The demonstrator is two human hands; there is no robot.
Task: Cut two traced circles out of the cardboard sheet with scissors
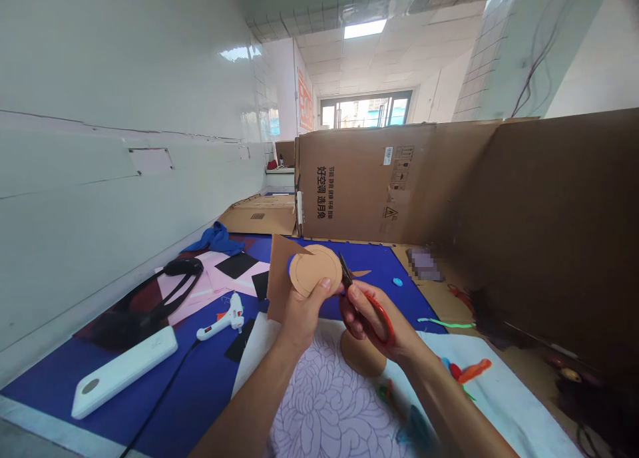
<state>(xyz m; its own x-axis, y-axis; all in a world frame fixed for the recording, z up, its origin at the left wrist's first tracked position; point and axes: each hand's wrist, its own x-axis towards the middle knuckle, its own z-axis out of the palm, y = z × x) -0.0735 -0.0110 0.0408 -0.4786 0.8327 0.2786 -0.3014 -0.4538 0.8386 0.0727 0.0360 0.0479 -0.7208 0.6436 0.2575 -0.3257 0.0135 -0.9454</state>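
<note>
My left hand pinches a piece of brown cardboard with a drawn circle inside its rounded, partly cut edge. A pointed flap of the same brown sheet stands out to its left. In my right hand are scissors with red handles, their dark blades touching the right edge of the cardboard. Below the hands, a round brown disc lies on a white sheet printed with a flower line drawing. A small brown scrap shows behind the scissors.
On the blue mat at left lie a white glue gun, a long white case, black straps, pink and black sheets and a blue cloth. Colourful fuzzy bits lie right. Large cardboard stands behind.
</note>
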